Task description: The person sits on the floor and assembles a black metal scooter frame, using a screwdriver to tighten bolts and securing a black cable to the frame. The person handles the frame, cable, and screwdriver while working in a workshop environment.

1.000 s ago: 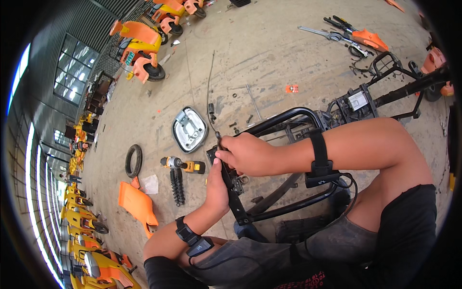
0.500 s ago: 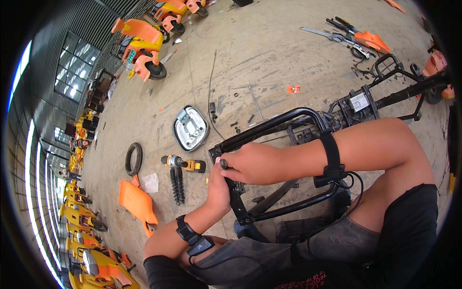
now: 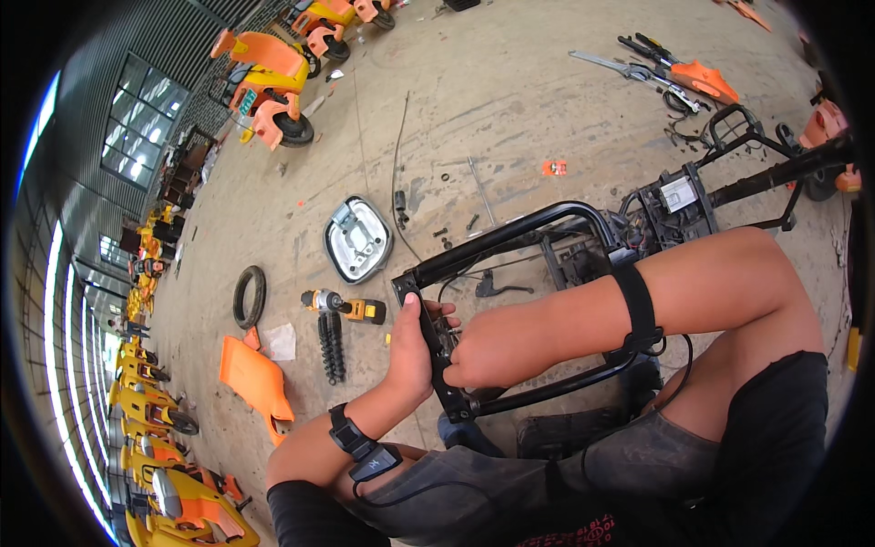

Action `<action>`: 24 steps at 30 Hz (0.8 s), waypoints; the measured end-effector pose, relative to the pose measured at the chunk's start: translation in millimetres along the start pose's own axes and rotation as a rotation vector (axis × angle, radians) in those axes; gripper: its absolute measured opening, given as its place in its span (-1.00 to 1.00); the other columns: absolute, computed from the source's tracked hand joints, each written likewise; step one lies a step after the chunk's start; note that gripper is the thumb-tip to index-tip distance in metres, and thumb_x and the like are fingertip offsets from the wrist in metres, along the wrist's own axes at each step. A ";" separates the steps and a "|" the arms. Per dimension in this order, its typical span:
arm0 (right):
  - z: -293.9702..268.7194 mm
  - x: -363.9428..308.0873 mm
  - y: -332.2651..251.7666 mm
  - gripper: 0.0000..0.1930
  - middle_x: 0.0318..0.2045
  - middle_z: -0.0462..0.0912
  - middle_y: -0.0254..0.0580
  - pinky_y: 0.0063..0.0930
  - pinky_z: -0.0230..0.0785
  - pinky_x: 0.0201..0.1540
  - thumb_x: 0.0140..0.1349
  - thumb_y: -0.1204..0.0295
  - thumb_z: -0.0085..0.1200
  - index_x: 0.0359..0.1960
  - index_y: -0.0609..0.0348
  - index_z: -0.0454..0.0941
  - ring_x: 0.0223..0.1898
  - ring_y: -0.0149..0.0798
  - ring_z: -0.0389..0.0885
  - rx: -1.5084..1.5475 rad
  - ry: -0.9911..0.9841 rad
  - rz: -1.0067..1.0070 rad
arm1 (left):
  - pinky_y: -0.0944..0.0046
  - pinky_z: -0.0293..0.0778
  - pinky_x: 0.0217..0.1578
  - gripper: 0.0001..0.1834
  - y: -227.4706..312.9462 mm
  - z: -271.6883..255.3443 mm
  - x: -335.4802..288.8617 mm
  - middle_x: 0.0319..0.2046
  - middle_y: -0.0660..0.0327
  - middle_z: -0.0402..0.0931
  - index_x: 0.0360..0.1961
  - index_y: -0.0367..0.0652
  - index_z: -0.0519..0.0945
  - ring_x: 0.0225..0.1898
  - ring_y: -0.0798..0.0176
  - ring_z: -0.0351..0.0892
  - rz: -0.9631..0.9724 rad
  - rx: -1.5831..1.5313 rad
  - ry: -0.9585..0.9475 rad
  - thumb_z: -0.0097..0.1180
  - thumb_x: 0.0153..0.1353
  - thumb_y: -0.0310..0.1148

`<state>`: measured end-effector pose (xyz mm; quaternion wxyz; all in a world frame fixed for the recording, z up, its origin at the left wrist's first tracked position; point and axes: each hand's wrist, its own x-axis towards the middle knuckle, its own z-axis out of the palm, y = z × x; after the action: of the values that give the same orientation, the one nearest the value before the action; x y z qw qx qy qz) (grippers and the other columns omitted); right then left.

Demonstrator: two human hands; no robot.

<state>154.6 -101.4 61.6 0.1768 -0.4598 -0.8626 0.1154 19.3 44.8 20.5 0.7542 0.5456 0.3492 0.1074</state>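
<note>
A black tubular scooter frame (image 3: 519, 242) lies in front of me, its near-left end closed by a flat black crossbar (image 3: 440, 365) with holes. My left hand (image 3: 415, 351) grips this crossbar, thumb on the outer side and fingertips showing on the inner side. Just inside the bar is my right hand (image 3: 488, 346), its fingers curled down against the bar's inner face. Whatever those fingers hold is hidden. Between the hands, some small metal parts show at the bar, too unclear to name.
Left of the frame lie a yellow-black cordless impact wrench (image 3: 351, 307), a black coil-spring shock absorber (image 3: 331, 348), a tyre (image 3: 249, 297) and an orange panel (image 3: 253, 376). A silver-white casing (image 3: 358, 240), loose bolts (image 3: 444, 235) and a brake lever (image 3: 499, 284) lie beyond. Scooters (image 3: 264, 82) stand farther off.
My right hand has moved down and inward off the crossbar's top, and the dark round-headed piece at its fingers no longer shows. The left fingertips now show inside the bar.
</note>
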 end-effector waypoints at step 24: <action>33.2 -3.4 -4.6 -0.87 -0.49 0.73 -0.03 -0.05 0.59 -0.34 0.11 0.45 0.14 -0.39 0.25 0.66 -0.35 0.08 0.76 -0.079 -0.137 0.060 | 0.10 0.65 -0.17 -0.46 3.9 4.5 -2.5 -0.13 0.05 0.57 -0.10 -0.23 0.44 -0.17 0.18 0.61 -0.001 -0.025 -0.017 -0.13 0.52 0.13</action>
<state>139.2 -108.0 32.3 0.0955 -0.4832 -0.8623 0.1179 21.2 41.6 25.8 0.7641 0.5366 0.3418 0.1067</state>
